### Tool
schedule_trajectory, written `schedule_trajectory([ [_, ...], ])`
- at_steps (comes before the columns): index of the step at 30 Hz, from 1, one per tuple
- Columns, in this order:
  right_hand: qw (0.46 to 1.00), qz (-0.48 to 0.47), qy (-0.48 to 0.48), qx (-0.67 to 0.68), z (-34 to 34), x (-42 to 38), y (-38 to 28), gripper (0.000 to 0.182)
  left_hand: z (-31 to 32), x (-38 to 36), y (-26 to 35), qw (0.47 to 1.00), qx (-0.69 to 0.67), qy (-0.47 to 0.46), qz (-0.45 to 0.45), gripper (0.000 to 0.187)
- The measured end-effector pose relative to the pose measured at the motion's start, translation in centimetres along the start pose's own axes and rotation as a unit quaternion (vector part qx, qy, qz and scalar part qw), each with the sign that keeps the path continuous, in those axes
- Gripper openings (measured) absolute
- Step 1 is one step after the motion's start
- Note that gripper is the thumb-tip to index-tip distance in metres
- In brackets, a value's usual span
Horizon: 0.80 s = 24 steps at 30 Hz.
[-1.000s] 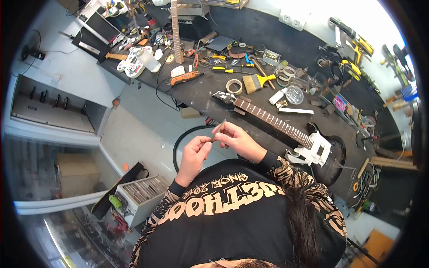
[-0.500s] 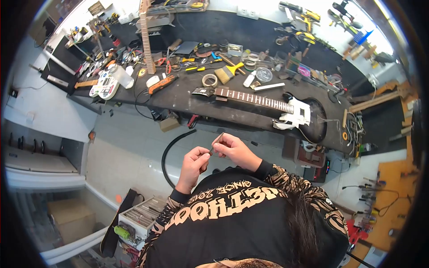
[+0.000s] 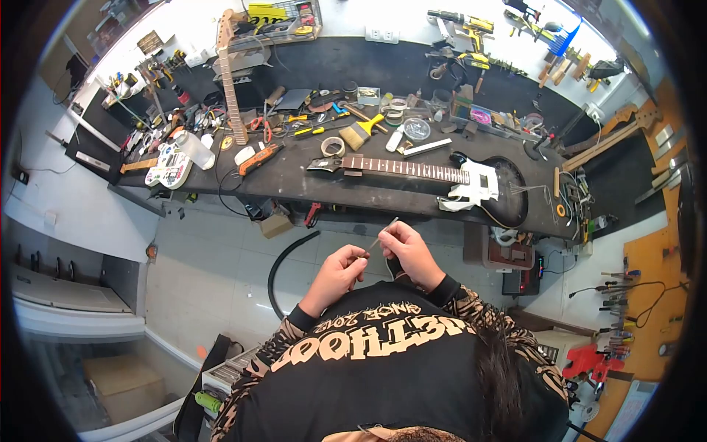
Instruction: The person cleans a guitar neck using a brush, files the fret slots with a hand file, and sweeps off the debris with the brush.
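My right hand [image 3: 411,256] pinches a thin, dark, stick-like tool [image 3: 384,230] whose upper end pokes out past the fingertips. Its lower end slants toward my left hand [image 3: 336,278]. The fingers of that hand are pinched together around something small and dark, too small to name. Both hands are held in front of my chest, short of the workbench [image 3: 368,193]. Beyond them on the bench lies a dark electric guitar [image 3: 509,193], its neck [image 3: 405,168] pointing left and white covering [image 3: 477,186] over part of its body.
A brush [image 3: 359,134], a tape roll [image 3: 333,147], an orange-and-black tool [image 3: 259,158] and a white guitar body [image 3: 171,168] are on the bench. A loose guitar neck [image 3: 231,96] stands upright. A black hose [image 3: 283,265] curves across the floor. Drills [image 3: 471,29] hang behind.
Both hands have shifted slightly right and a little lower in view, and their fingertips are farther apart. The bench has moved up and left in view as my head moved.
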State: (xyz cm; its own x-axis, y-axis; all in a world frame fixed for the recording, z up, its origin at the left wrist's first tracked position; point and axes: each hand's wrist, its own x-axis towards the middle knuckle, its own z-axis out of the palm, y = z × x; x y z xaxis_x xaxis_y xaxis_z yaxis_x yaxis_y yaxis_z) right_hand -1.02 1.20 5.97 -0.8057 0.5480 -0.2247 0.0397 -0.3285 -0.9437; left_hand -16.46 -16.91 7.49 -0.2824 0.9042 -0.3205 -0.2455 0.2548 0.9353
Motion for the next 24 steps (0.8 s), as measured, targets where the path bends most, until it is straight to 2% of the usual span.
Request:
schedule_trajectory([
  [15, 0.996, 0.052, -0.067, -0.019, 1.5, 3.4, 1.8, 0.019, -2.8, -0.5, -1.6, 0.998, -0.014, 0.052, -0.012, 0.023],
  [21, 0.989, 0.104, -0.108, -0.004, 0.1, 8.3, 1.6, 0.023, -4.8, 3.5, -1.0, 0.996, -0.019, 0.081, -0.032, 0.022],
  [24, 0.988, 0.088, -0.125, -0.018, -1.6, 13.3, 0.7, 0.022, -6.1, 6.6, 0.1, 0.991, -0.040, 0.123, -0.018, 0.021],
])
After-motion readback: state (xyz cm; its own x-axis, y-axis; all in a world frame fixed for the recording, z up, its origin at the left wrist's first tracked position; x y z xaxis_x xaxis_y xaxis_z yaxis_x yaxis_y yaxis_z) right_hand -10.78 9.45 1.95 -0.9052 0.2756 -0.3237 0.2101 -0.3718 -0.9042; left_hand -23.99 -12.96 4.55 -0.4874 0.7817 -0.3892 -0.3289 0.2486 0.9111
